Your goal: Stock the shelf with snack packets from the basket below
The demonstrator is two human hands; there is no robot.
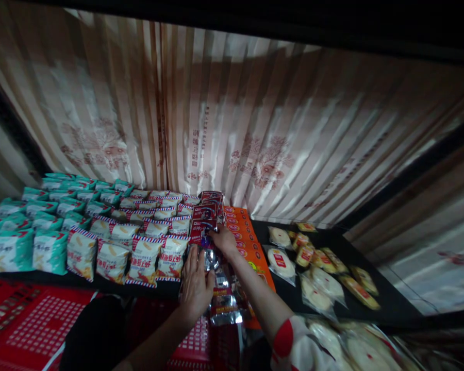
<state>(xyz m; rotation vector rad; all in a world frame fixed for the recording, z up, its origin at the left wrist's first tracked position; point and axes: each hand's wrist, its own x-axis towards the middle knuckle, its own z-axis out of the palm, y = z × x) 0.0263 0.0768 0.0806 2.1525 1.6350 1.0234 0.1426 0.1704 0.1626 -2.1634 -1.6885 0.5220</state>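
Observation:
Dark red snack packets (203,213) with silver edges lie in an overlapping column on the black-covered table. My left hand (196,288) lies flat on the near packets, its fingers stretched out towards the back. Just beyond it, my right hand (223,241) bends its fingers over the edge of a dark red packet and appears to grip it; part of the fingers is hidden. Nearer to me, silver-backed packets (222,301) hang in a bunch below and between my hands. Orange packets (245,239) lie flat under and beside my right forearm.
Left stand rows of white snack bags (145,257) with striped edges, then teal bags (50,250). Round flat breads in clear bags (281,262) and yellow packs (325,260) lie right. Red crates (42,322) stand in front. Printed curtains (201,103) hang behind.

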